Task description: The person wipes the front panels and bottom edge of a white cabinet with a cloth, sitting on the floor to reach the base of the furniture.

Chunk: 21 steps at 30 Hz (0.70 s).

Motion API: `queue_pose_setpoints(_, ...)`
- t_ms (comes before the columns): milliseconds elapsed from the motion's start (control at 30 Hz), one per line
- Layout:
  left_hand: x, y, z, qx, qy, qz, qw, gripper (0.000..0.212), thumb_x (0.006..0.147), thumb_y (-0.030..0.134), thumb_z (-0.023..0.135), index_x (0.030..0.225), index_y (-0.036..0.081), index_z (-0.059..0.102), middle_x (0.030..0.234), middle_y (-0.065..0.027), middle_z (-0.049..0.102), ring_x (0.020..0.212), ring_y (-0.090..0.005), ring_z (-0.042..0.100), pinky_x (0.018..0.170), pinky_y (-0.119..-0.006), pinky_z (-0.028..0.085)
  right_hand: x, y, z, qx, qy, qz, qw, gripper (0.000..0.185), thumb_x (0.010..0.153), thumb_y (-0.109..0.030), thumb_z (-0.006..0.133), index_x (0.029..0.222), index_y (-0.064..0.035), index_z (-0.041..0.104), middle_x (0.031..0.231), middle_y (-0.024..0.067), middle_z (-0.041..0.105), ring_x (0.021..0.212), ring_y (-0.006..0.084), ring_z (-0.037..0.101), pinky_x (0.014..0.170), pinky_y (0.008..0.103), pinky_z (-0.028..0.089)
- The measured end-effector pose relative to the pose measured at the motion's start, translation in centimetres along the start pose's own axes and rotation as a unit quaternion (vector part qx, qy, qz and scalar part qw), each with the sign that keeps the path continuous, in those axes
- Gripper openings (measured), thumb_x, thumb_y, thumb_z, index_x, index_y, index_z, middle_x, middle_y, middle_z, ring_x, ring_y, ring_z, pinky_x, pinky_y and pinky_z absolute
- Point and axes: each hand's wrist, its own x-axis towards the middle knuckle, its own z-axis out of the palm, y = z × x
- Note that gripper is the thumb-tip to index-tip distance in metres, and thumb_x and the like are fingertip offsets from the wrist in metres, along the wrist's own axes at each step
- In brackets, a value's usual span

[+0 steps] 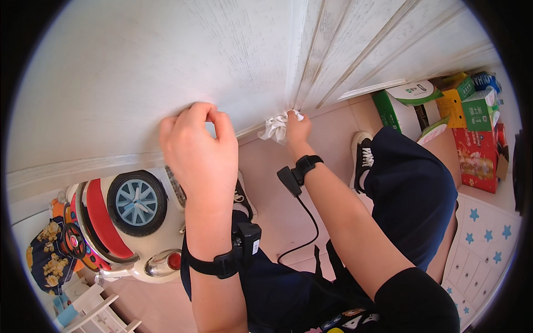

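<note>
My left hand (200, 141) is curled against the face of a white wood-grain door (137, 91). A small gap shows between its thumb and forefinger. The other fingertips are hidden, so whether it holds anything cannot be seen. Lower down and to the right, my right hand (298, 130) pinches a crumpled white cloth (275, 128). That cloth lies against the door near its bottom edge, beside the grooved moulding (320, 54). Each wrist wears a black strap with a small device; a cable (315, 224) runs from the right one.
At left stands a cream toy ride-on car (162, 233) with a spare wheel (136, 201) and floral fabric (48, 258). Open cartons (391, 110) and a red box (476, 158) sit at right, near a star-patterned white drawer cabinet (470, 249). My shoes (361, 160) rest on pink floor tiles (266, 179).
</note>
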Motion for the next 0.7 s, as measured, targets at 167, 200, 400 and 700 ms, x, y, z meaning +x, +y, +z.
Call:
queue_pose_setpoints(167,-0.2,-0.2,0.2,0.008,-0.002,0.0,1.0,0.005,0.072,0.005,0.06,0.074,0.002,0.063,0.074,-0.0074,0.064,0.073,-0.0268,0.053,0.068,-0.036,0.045,-0.9,0.6,1.4,-0.036,0.001,0.039,0.999,0.04,0.073,-0.022,0.065,0.096,0.0105,0.061,0.09,0.026,0.064,0.082,0.0369,0.063,0.075,0.0422,0.048)
queue_pose_setpoints(200,0.0,-0.1,0.2,0.017,-0.006,0.003,1.0,0.005,0.072,0.005,0.06,0.074,0.002,0.063,0.074,-0.0073,0.064,0.074,-0.0268,0.053,0.068,-0.036,0.045,-1.1,0.9,1.6,0.001,-0.016,0.059,0.998,0.039,0.072,-0.022,0.065,0.095,0.0104,0.062,0.089,0.0261,0.064,0.082,0.0376,0.063,0.075,0.0424,0.048)
queue_pose_setpoints(400,0.0,0.3,0.5,0.025,-0.004,-0.02,0.999,0.006,0.072,0.006,0.06,0.074,0.003,0.065,0.074,-0.0062,0.065,0.075,-0.0263,0.052,0.068,-0.035,0.045,-2.7,1.6,3.0,0.007,-0.073,0.087,0.993,0.036,0.073,-0.02,0.066,0.091,0.0114,0.062,0.087,0.0247,0.065,0.08,0.0348,0.064,0.073,0.0407,0.048)
queue_pose_setpoints(700,-0.1,0.0,0.5,0.03,-0.001,-0.003,1.0,0.006,0.071,0.005,0.061,0.075,0.003,0.065,0.073,-0.0064,0.064,0.075,-0.0264,0.053,0.068,-0.036,0.045,-4.8,4.0,-0.8,0.192,-0.231,0.245,0.922,0.034,0.081,-0.013,0.065,0.105,0.0087,0.052,0.093,0.017,0.061,0.079,0.0246,0.063,0.065,0.0355,0.052)
